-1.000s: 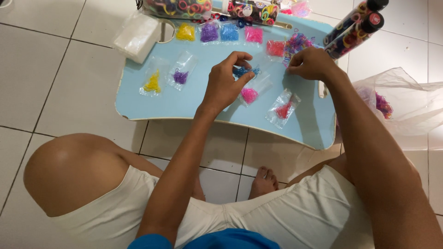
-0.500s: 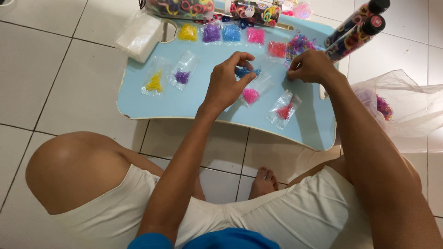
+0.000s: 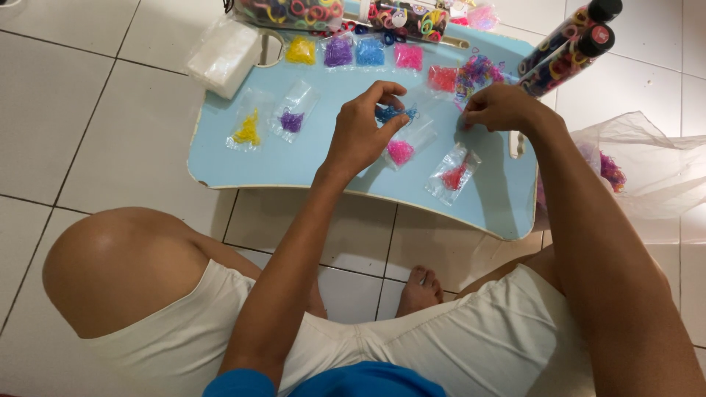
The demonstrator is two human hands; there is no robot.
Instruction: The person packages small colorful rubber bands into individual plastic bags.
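Observation:
I sit on a tiled floor at a low light-blue table [image 3: 309, 158]. My left hand [image 3: 364, 132] hovers over the table's middle, thumb and fingers pinched around a small clear bag of blue rubber bands [image 3: 393, 114]. Just below it lies a bag of pink bands [image 3: 401, 151]. My right hand [image 3: 500, 110] rests closed at the edge of a loose heap of mixed-colour bands [image 3: 478, 73]; whether it holds any is hidden. A bag of red bands [image 3: 454, 176] lies below that hand.
Bags of yellow [image 3: 248, 131] and purple [image 3: 293, 120] bands lie at the table's left. A row of coloured band packs [image 3: 353, 51] lines the back edge, with clear tubes of bands [image 3: 562, 48] at right. A white packet [image 3: 224, 57] and a plastic bag [image 3: 640, 169] flank the table.
My left hand has opened slightly around the blue bag. My right hand stays at the mixed heap with little movement.

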